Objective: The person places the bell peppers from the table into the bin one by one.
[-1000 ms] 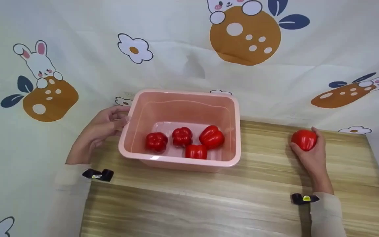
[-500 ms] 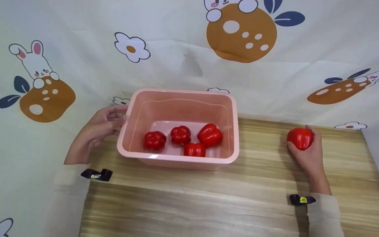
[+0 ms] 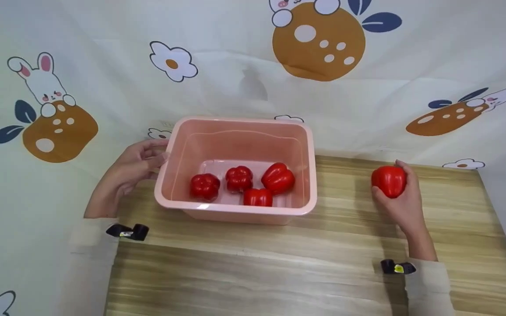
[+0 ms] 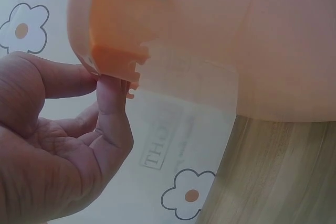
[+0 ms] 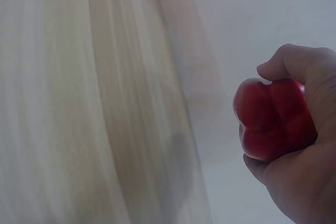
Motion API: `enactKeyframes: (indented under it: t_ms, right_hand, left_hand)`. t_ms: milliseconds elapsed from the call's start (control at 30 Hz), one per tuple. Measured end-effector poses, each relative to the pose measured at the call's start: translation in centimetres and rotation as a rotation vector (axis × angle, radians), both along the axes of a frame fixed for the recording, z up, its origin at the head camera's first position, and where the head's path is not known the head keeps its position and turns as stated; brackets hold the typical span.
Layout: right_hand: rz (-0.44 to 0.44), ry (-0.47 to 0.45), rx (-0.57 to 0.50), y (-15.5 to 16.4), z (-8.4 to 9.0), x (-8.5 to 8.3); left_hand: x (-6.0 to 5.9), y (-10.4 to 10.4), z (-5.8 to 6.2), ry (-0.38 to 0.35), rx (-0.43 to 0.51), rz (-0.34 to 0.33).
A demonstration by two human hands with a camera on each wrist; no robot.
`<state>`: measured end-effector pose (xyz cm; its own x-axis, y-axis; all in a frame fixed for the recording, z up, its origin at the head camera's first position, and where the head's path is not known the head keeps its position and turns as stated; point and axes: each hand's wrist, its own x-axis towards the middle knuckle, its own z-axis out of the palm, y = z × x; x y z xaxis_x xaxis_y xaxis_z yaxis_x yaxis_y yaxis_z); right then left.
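Observation:
A pink plastic basin [image 3: 240,210] stands at the middle of the wooden table against the back wall. Several red bell peppers [image 3: 278,178] lie on its floor. At the basin's left rim, my left hand [image 3: 131,166] pinches the edge between thumb and fingers; the left wrist view shows the rim [image 4: 86,51] between the thumb and a bent finger. To the right of the basin, my right hand [image 3: 402,202] grips another red bell pepper [image 3: 388,181], its thumb and fingers curled around the sides. In the right wrist view the lobed end of this pepper [image 5: 270,121] faces the camera.
The wooden table [image 3: 253,267] runs under the basin and both arms. A pale cloth [image 3: 218,26] printed with rabbits, oranges and flowers covers the wall behind and the left side. The table's right edge [image 3: 501,224] meets a pale surface.
My right hand has moved left with the bell pepper, nearer the basin. The left hand keeps its pinch on the rim. The whole head view has shifted slightly.

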<state>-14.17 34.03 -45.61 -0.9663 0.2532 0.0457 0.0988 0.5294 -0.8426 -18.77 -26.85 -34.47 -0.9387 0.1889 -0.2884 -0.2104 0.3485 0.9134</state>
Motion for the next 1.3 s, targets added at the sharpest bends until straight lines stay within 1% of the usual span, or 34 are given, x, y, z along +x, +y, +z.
enactKeyframes:
  t_ms: [267,467,633,767,933,1167,1300]
  right_hand:
    - [0.049,0.047,0.016,-1.4,1.4,0.3]
    - [0.078,0.081,0.004,-2.5,2.5,0.6]
    - [0.086,0.097,0.007,-3.6,3.2,0.8]
    - [0.109,0.139,-0.010,-4.4,4.0,1.0]
    - [0.155,0.192,-0.024,-5.3,4.6,0.7]
    - [0.207,0.195,-0.043,-6.8,5.8,0.4]
    - [0.224,0.207,-0.047,-7.6,6.4,0.2]
  left_hand:
    - [0.0,0.0,0.0,-0.003,-0.018,0.006]
    - [0.0,0.0,0.0,-0.007,-0.033,0.002]
    - [-0.1,-0.1,-0.1,-0.010,-0.025,0.002]
    - [-0.1,-0.2,-0.2,-0.007,-0.017,0.001]
    - [-0.1,0.0,-0.2,-0.001,-0.001,0.004]
    - [-0.1,0.0,-0.1,-0.015,-0.010,0.014]
    - [0.0,0.0,-0.1,-0.010,-0.014,0.013]
